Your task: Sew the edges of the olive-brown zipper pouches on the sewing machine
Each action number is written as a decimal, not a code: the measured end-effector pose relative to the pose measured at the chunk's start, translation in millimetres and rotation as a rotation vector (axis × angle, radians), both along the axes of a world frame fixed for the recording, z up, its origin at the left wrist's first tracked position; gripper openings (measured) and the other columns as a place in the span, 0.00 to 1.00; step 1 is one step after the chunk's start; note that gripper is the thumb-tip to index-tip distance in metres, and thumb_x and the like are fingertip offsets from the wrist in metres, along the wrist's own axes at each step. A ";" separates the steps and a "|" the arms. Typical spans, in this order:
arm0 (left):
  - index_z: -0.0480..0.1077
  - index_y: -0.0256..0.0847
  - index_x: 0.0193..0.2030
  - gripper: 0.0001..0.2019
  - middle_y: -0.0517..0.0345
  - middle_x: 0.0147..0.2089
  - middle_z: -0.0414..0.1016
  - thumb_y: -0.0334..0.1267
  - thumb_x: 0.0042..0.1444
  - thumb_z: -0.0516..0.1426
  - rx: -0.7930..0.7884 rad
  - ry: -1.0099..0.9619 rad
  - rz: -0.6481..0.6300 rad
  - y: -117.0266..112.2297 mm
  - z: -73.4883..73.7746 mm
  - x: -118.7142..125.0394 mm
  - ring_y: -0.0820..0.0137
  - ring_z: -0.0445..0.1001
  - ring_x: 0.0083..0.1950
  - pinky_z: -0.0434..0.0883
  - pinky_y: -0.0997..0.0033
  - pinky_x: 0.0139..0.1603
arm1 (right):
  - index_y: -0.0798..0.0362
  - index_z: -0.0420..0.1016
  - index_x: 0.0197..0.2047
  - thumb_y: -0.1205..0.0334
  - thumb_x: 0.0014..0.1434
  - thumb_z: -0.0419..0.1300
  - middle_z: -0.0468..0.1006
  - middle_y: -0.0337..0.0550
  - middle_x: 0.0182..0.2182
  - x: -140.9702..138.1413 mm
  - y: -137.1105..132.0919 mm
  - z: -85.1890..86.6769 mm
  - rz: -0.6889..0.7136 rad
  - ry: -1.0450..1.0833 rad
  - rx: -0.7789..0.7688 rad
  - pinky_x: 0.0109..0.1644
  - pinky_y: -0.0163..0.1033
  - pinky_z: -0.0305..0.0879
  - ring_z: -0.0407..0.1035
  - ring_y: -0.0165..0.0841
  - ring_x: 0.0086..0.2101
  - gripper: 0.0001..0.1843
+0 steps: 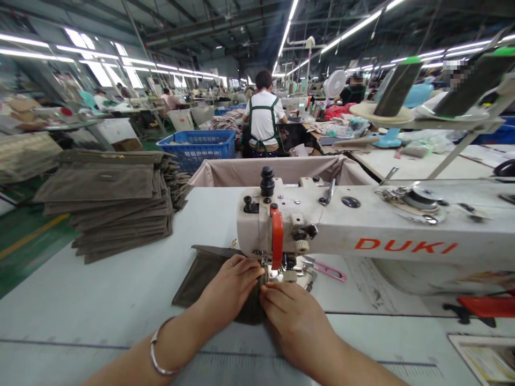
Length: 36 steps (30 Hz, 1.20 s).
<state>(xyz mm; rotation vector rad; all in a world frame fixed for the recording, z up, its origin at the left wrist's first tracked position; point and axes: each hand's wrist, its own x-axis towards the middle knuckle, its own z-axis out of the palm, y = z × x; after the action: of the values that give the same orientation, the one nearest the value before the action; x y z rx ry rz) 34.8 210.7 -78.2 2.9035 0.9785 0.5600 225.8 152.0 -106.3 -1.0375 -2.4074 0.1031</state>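
A dark olive fabric piece [201, 271] lies on the sewing table under the head of a white sewing machine [362, 228] marked DUKI. My left hand [231, 287], with a bangle on its wrist, rests on the fabric, its fingers curled and pressed onto the cloth just left of the needle. My right hand [292, 316] lies on the fabric in front of the presser foot [277, 274], fingertips pinched together on the cloth edge. The two hands touch at the fingertips, right below the needle.
A tall stack of the same olive fabric pieces [116, 201] sits at the table's left. A pink-handled thread snip [328, 271] lies right of the needle. Behind the table hangs a cloth bin [277, 170]. A person in an apron stands beyond, beside a blue crate [197, 147].
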 end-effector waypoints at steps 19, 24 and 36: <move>0.66 0.37 0.59 0.21 0.47 0.60 0.71 0.24 0.59 0.51 -0.109 -0.120 -0.040 -33.6 -4.4 -17.0 0.61 0.69 0.61 0.71 0.52 0.62 | 0.52 0.71 0.38 0.67 0.63 0.57 0.74 0.45 0.37 36.4 14.6 21.5 -0.181 0.089 -0.149 0.43 0.45 0.65 0.67 0.40 0.39 0.02; 0.65 0.38 0.60 0.19 0.49 0.58 0.73 0.25 0.64 0.49 -0.045 -0.167 -0.058 -31.6 1.7 -11.9 0.67 0.71 0.59 0.73 0.63 0.60 | 0.51 0.72 0.50 0.69 0.64 0.55 0.76 0.43 0.44 26.9 -7.0 30.4 0.189 0.084 -0.187 0.51 0.45 0.63 0.67 0.38 0.46 0.12; 0.65 0.37 0.57 0.18 0.49 0.56 0.72 0.22 0.62 0.52 -0.029 0.030 -0.182 -13.5 3.8 -7.3 0.64 0.68 0.61 0.68 0.58 0.64 | 0.52 0.74 0.46 0.70 0.62 0.54 0.77 0.44 0.38 19.4 -8.2 27.3 0.159 0.090 -0.184 0.47 0.45 0.65 0.68 0.38 0.42 0.11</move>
<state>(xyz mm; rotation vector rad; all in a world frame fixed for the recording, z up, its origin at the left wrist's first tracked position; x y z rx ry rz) 27.5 197.2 -74.4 2.9412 0.7081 0.4887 245.2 143.9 -78.9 -0.8975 -2.4291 0.4244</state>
